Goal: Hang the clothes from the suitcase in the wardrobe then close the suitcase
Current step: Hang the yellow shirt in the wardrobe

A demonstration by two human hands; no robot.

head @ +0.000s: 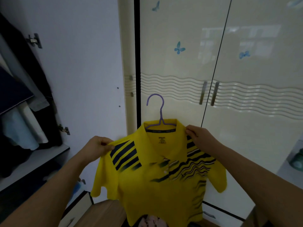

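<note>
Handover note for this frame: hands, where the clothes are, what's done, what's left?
Left hand pinches the yellow polo shirt at one shoulder; right hand pinches the other.
The shirt is already on the purple hanger, hook free, held before the closed wardrobe doors.
Open section at left already holds clothes.
Left: hang the shirt there. Suitcase out of view, so its state is unknown.

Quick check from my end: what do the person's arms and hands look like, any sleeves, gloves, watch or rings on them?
Both forearms are bare as far as the frame shows, with no sleeve edge in view. The left hand and the right hand wear no gloves. No watch, bracelet or band shows at either wrist, and no ring is visible on the fingers, though some fingers are hidden behind fabric.
</note>
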